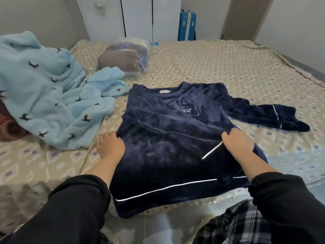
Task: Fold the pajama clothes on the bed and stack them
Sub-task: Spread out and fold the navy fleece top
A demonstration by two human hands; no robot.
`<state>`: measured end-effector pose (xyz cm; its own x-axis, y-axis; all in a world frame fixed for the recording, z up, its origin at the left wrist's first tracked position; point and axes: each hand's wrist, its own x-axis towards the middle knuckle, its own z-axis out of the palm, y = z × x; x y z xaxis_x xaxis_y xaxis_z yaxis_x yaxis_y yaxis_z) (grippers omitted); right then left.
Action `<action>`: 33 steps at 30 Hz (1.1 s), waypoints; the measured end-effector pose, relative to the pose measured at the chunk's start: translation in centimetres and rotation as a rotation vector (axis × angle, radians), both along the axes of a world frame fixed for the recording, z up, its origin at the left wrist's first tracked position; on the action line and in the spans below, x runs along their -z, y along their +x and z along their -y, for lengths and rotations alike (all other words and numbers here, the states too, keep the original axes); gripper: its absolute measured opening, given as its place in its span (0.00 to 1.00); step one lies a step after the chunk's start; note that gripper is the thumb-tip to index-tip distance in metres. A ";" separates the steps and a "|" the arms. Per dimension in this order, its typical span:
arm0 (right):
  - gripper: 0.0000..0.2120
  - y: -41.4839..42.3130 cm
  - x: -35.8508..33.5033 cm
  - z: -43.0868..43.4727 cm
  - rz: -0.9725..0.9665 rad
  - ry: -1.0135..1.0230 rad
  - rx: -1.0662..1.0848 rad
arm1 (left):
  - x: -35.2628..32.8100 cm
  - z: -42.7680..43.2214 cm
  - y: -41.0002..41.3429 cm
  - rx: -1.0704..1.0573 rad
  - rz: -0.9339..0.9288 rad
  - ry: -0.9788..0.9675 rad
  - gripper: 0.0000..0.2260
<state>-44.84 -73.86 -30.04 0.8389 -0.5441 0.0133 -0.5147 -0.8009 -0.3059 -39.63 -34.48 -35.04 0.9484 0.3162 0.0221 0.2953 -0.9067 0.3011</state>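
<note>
Left hand (110, 145) lies flat, fingers straight, on the bed (228, 67) against the left edge of the one navy pajama top (167, 138), spread at the bed's near edge. Right hand (237, 143) rests on its folded-in sleeve; I cannot tell whether it grips. One light-blue pajama heap (49, 88) lies at the left edge. One clear bag (123, 59) beyond holds folded clothes.

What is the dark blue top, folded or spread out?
Partly folded: the dark blue top has one sleeve across its front; the other sleeve lies spread out.
</note>
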 end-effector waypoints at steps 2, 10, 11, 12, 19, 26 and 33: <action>0.14 0.3 0.0 -1.0 -0.066 -0.203 -0.020 | 0.1 0.1 0.0 -0.009 0.008 0.026 0.18; 0.28 6.2 1.8 -12.0 0.020 -0.218 -0.555 | 0.4 -0.1 -0.1 0.001 0.072 0.049 0.17; 0.28 6.3 3.2 -12.4 -0.054 -0.239 -0.568 | 0.5 -0.2 0.0 0.007 0.084 0.041 0.17; 0.28 6.2 4.5 -12.6 -0.090 -0.257 -0.567 | 0.6 -0.3 0.2 0.016 0.097 0.037 0.17; 0.29 6.9 6.7 -11.7 -0.022 -0.164 -0.517 | -0.8 0.3 4.3 0.091 0.167 -0.228 0.14; 0.28 7.0 7.1 -11.4 0.022 -0.092 -0.516 | -2.0 -0.9 8.6 0.017 0.024 -0.452 0.03; 0.28 6.9 7.2 -11.2 0.036 -0.082 -0.521 | -0.4 -3.2 7.5 0.265 0.255 -0.191 0.10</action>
<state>-37.94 -62.64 -37.21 0.9961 -0.0508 0.0718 -0.0320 -0.9699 -0.2413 -32.11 -31.29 -34.64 0.9693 0.0831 0.2315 -0.0465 -0.8623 0.5043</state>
